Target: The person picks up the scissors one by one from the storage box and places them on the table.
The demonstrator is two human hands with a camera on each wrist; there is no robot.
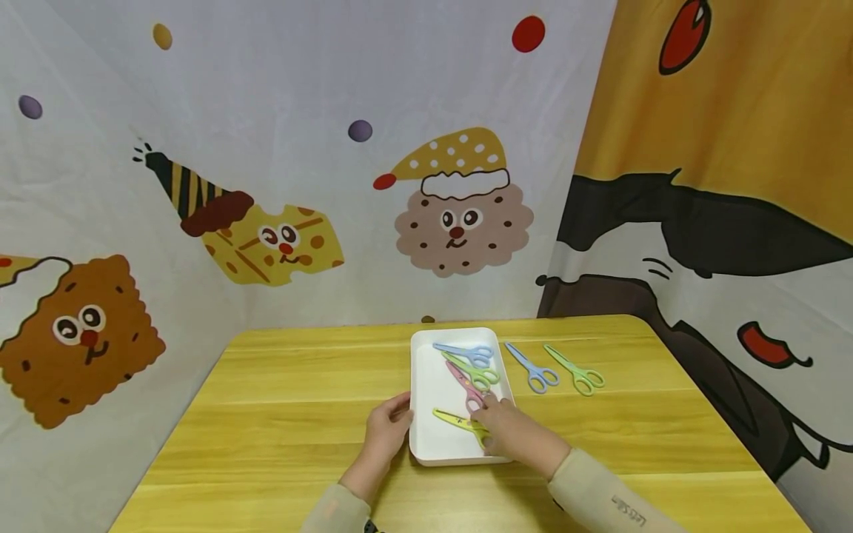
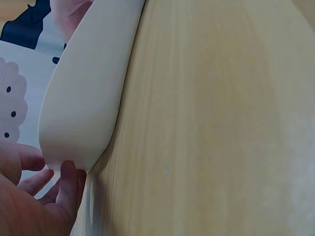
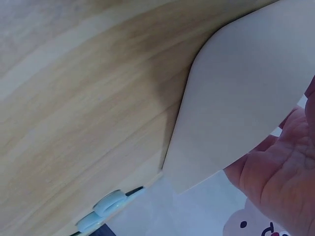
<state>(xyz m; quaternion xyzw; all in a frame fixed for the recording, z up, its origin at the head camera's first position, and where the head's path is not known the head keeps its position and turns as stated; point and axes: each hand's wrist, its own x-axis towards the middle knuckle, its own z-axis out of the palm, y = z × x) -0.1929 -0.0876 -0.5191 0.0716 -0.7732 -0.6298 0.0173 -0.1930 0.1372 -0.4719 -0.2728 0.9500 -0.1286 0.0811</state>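
A white tray (image 1: 426, 457) lies on the table with blue scissors (image 1: 460, 349), green scissors (image 1: 489, 376), pink scissors (image 1: 460, 376) and yellow scissors (image 1: 453, 420) in it. At the tray's left side, my left hand (image 1: 386, 433) rests its fingers against the outer wall. The left wrist view shows that hand (image 2: 42, 191) touching one end of the tray (image 2: 88, 88). Reaching over the right rim, my right hand (image 1: 520, 437) holds the yellow handle, beside the pink one; its fingers partly cover both. In the right wrist view the tray wall (image 3: 236, 93) hides the right hand's (image 3: 280, 172) fingertips.
On the table (image 1: 286, 414), right of the tray, lie another pair of blue scissors (image 1: 529, 366) and another pair of green scissors (image 1: 573, 369), side by side, handles toward me. A cloth (image 1: 300, 74) with cartoon prints hangs behind the table.
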